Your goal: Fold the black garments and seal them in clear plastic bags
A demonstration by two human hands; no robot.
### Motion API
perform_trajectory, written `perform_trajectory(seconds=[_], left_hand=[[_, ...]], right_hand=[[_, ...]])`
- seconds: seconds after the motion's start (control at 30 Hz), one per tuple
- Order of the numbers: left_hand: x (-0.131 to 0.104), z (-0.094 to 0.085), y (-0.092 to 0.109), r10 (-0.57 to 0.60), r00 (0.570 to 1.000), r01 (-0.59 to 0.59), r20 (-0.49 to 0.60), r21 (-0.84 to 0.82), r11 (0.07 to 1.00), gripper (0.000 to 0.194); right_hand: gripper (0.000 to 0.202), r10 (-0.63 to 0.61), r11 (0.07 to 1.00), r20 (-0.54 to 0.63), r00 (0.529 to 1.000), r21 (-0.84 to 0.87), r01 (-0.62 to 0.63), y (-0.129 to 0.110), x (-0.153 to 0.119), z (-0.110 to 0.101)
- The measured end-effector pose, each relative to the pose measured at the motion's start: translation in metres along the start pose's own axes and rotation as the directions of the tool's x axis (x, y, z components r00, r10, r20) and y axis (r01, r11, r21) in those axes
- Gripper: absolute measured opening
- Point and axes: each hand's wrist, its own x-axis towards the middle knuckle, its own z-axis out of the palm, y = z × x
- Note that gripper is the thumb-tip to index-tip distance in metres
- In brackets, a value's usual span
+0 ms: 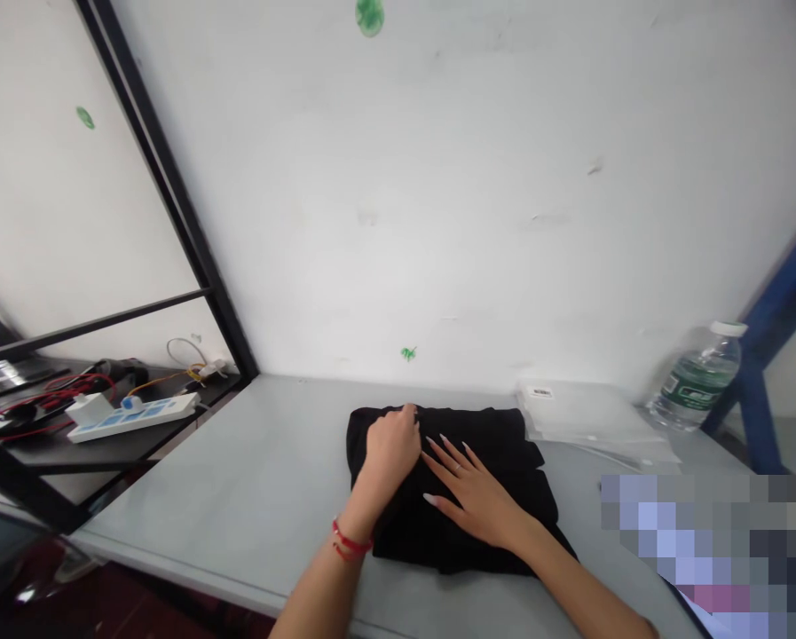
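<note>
A folded black garment (484, 435) lies on the grey table (264, 479); its exact kind cannot be made out. My left hand (392, 444) is closed at the garment's upper left part, its fingers curled into the cloth and mostly hidden from me. A red bracelet circles that wrist. Flat on the middle of the garment rests my right hand (481, 501), fingers spread, with a thin ring on one finger. The garment's right side shows uneven layered edges.
Clear plastic packaging (577, 413) with a barcode label lies right of the garment. Behind it stands a water bottle (697, 382) near a blue frame (770, 355). A power strip (137, 417) and tangled cables sit on a dark shelf at left. A white wall (398, 222) backs the table.
</note>
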Motion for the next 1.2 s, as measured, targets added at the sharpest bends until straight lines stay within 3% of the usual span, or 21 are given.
perform_trajectory(seconds=[0.17, 0.3, 0.43, 0.5, 0.63, 0.77, 0.87, 1.0, 1.2], left_hand=[[-0.008, 0.019, 0.048, 0.155, 0.988, -0.155, -0.001, -0.068, 0.986, 0.024], [-0.020, 0.041, 0.059, 0.258, 0.966, -0.253, 0.021, -0.131, 0.959, 0.023], [-0.034, 0.055, 0.047, 0.345, 0.936, -0.323, 0.073, -0.219, 0.921, 0.035], [-0.038, 0.057, 0.037, 0.340, 0.940, -0.327, 0.013, -0.243, 0.913, 0.040], [-0.039, 0.058, 0.019, 0.282, 0.943, -0.301, -0.179, -0.094, 0.949, 0.057], [-0.040, 0.067, 0.011, 0.336, 0.928, -0.339, -0.159, 0.008, 0.941, 0.074], [-0.044, 0.076, 0.009, 0.363, 0.926, -0.364, -0.101, 0.012, 0.931, 0.069], [-0.047, 0.077, 0.009, 0.316, 0.948, -0.316, -0.029, 0.020, 0.949, 0.068], [-0.045, 0.070, -0.002, 0.228, 0.973, -0.227, 0.022, -0.060, 0.972, 0.057]], right_hand=[[0.059, -0.017, 0.999, 0.032, 0.999, 0.037, 0.015, 0.004, -0.006, -0.006], [0.064, 0.024, 0.993, 0.064, 0.998, 0.113, -0.031, 0.025, -0.016, -0.017], [0.073, 0.122, 0.978, 0.038, 0.992, 0.167, -0.126, 0.045, -0.024, -0.024], [0.077, 0.159, 0.972, 0.022, 0.987, 0.172, -0.160, 0.048, -0.025, -0.027], [0.089, 0.238, 0.960, 0.015, 0.971, 0.150, -0.238, 0.040, -0.025, -0.031], [0.100, 0.293, 0.949, 0.007, 0.956, 0.120, -0.292, 0.037, -0.025, -0.033], [0.105, 0.259, 0.961, -0.022, 0.966, 0.107, -0.255, 0.038, -0.024, -0.031], [0.108, 0.098, 0.994, -0.037, 0.994, 0.059, -0.096, 0.031, -0.022, -0.026], [0.080, 0.031, 0.997, 0.082, 0.996, 0.071, -0.037, 0.016, -0.017, -0.018]])
